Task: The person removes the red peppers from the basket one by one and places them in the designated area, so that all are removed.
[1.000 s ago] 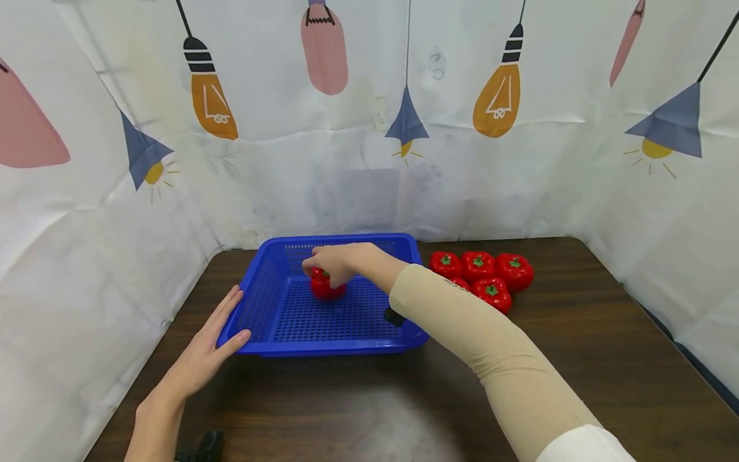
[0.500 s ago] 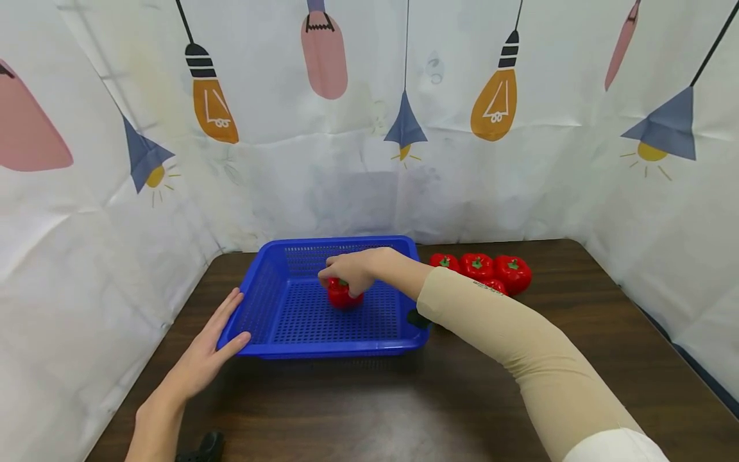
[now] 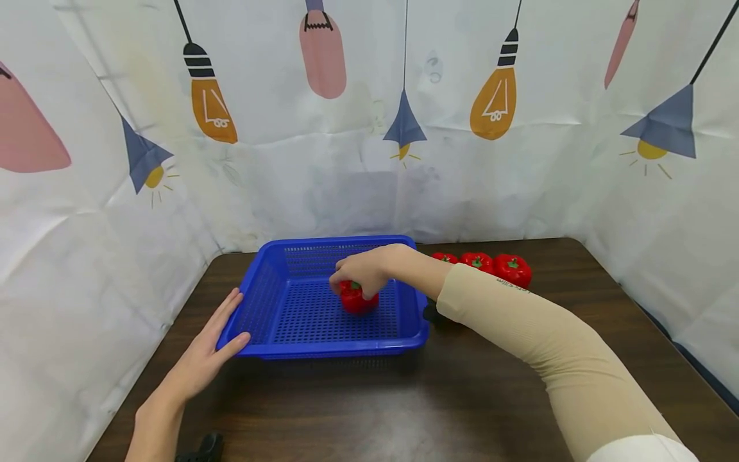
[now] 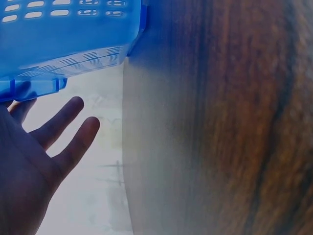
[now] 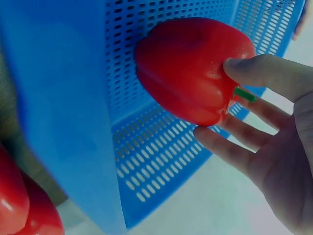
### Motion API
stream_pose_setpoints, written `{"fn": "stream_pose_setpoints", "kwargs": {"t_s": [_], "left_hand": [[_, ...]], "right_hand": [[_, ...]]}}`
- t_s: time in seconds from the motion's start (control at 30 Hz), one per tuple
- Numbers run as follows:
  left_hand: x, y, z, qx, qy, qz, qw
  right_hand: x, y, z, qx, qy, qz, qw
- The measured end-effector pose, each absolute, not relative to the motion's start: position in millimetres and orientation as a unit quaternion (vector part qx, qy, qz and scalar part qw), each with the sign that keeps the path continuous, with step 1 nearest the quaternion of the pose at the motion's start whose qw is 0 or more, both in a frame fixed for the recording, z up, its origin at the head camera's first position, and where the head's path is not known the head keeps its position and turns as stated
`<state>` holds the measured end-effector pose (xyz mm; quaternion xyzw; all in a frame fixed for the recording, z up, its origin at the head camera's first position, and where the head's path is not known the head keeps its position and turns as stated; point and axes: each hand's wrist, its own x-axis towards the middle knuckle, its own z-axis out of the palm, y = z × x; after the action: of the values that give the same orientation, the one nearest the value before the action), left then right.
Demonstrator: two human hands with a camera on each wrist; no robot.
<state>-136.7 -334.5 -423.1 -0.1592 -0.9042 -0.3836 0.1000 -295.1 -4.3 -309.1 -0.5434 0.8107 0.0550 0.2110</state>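
My right hand (image 3: 365, 272) grips a red bell pepper (image 3: 358, 303) by its stem end, inside the blue plastic basket (image 3: 323, 351). Seen from the right wrist, thumb and fingertips press on the shiny pepper (image 5: 190, 68) around its green stem. Whether the pepper's underside touches the basket floor I cannot tell. My left hand (image 3: 199, 359) rests on the basket's left rim near the front corner, with its fingers straight along it. In the left wrist view the fingers of that hand (image 4: 29, 156) spread beside the basket wall (image 4: 68, 34).
More red bell peppers (image 3: 512, 270) sit right of the basket, partly hidden by my right sleeve (image 3: 519, 327). The dark wooden table (image 3: 346, 410) ends at a printed white curtain (image 3: 358, 192). A black object (image 3: 204, 449) lies near my left wrist.
My right hand has moved right and slightly nearer inside the basket, taking the bell pepper along. The left hand and the basket have stayed in place.
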Motion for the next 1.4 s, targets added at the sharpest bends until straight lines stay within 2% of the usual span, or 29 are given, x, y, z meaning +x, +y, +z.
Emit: {"fn": "stream_pose_setpoints", "kwargs": {"t_s": [0.53,0.8,1.4], "left_hand": [[-138,-334,-423,-0.170,-0.900,-0.387,0.104],[-138,-333,-422,-0.175,-0.897,-0.391,0.107],[-138,-334,-422,-0.174,-0.898,-0.390,0.107]], "right_hand": [[-282,47,-277,-0.557,0.813,-0.032,0.164],[-273,84,-271,-0.562,0.810,-0.099,0.138],[-256,154,-260,-0.549,0.820,-0.147,0.072]]}}
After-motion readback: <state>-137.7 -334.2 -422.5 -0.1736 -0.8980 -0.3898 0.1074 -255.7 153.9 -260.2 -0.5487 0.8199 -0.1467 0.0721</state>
